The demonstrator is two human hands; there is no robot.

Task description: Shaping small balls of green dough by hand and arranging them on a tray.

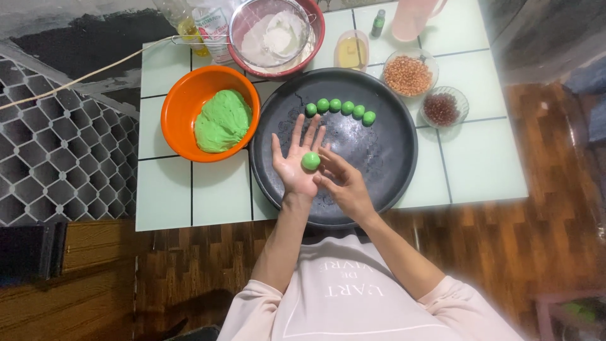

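left hand point(295, 165): palm up and spread flat over the tray, fingers pointing away from the person; a ball lies on the palm.
right hand point(344, 183): just beside the left hand, fingers loosely curled, fingertips near the ball; I cannot tell if they touch it. It grips nothing.
ball point(310, 161): small, round, green dough, resting on the left palm, above the near-left part of the tray.
tray point(391, 148): large, round, dark, in the middle of the desk, under both hands.
row point(341, 108): 6 green dough balls in a shallow arc on the far side of the tray, each touching or just beside the next, well apart from the hands.
orange bowl point(180, 104): left of the tray, just beside its rim; holds a lump of green dough.
dough point(222, 120): smooth green mass filling the right half of the orange bowl.
red bowl point(315, 25): at the far edge of the desk, with a metal sieve of white flour set in it.
glass bowls: 1 with tan nuts point(409, 74), 1 with dark red beans point(440, 108), both right of the tray.
cup point(351, 52): small, clear, with yellow liquid, between the red bowl and the nuts.
desk point(486, 164): pale green tiles with dark grout, on a wooden floor.
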